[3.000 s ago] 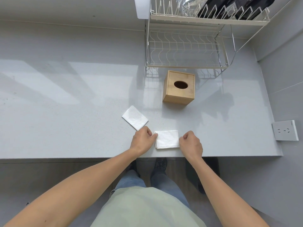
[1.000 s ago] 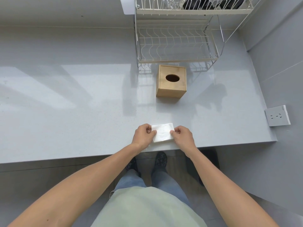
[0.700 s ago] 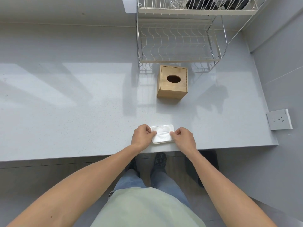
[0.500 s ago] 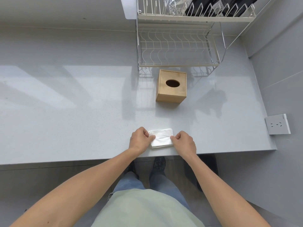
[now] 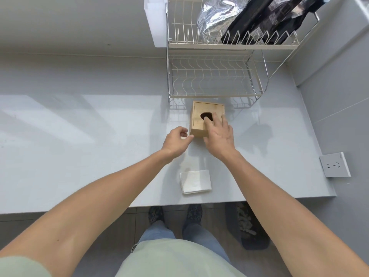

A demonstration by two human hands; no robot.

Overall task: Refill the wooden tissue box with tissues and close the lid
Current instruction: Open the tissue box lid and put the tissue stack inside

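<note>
Standing on the grey worktop [image 5: 79,148], just in front of the wire dish rack [image 5: 213,80], is the wooden tissue box [image 5: 199,124]. Its lid is on, and the dark oval slot in the top faces up. The right hand [image 5: 218,134] lies over the near right part of the box top with its fingers spread and loose, one fingertip at the edge of the slot; it grips nothing. The left hand [image 5: 176,141] hovers at the box's near left corner, fingers half curled and thumb toward the corner. It is empty, and I cannot tell whether the thumb actually touches the wood.

Closer to the person, near the worktop's front edge and well apart from the box, lies a folded stack of white tissues [image 5: 195,181], flat and square to the edge, with neither hand on it. Both bare forearms reach out over it on either side.

The dish rack has two tiers. A crinkled silver foil bag [image 5: 211,19] and a black packet [image 5: 265,19] lean in the upper tier, while the lower tier shows only its wavy wires. A white board [image 5: 155,23] stands against the rack's left end. On the wall to the right, past the end of the worktop, sits a white power socket [image 5: 334,164]. Below the worktop edge, two dark shoes and blue jeans show on the floor.
</note>
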